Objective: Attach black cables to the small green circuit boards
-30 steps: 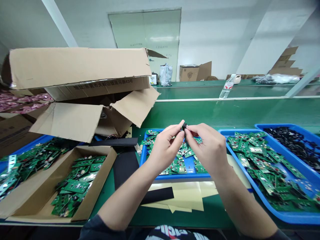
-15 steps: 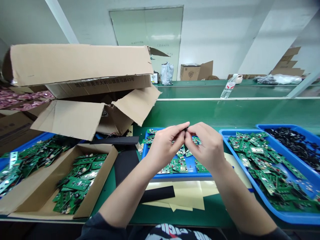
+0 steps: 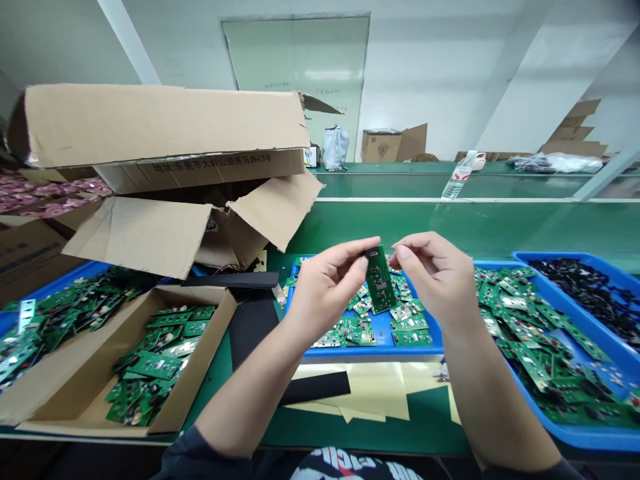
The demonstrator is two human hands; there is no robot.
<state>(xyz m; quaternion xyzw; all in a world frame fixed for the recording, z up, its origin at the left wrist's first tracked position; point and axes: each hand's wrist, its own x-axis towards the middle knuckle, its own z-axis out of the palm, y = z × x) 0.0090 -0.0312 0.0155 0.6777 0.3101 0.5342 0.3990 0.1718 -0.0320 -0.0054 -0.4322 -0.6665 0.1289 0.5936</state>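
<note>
My left hand (image 3: 327, 290) is shut on a narrow green circuit board (image 3: 379, 280), pinching it near its upper end and holding it up with its face showing. My right hand (image 3: 435, 277) is raised just to the right of the board, with its fingertips close to the board but apart from it and nothing in them. Below both hands lies a blue tray (image 3: 373, 353) of loose green circuit boards.
To the right stand a blue tray of green boards (image 3: 575, 435) and a blue tray of black parts (image 3: 590, 263). A cardboard box of boards (image 3: 200, 313) is at the left, with a large torn carton (image 3: 150, 127) behind it. Black foam strips (image 3: 315, 388) and beige sheets (image 3: 375, 393) lie near me.
My hands have moved apart from their close pinch. The right hand has let go, and the left now holds the board with its face showing.
</note>
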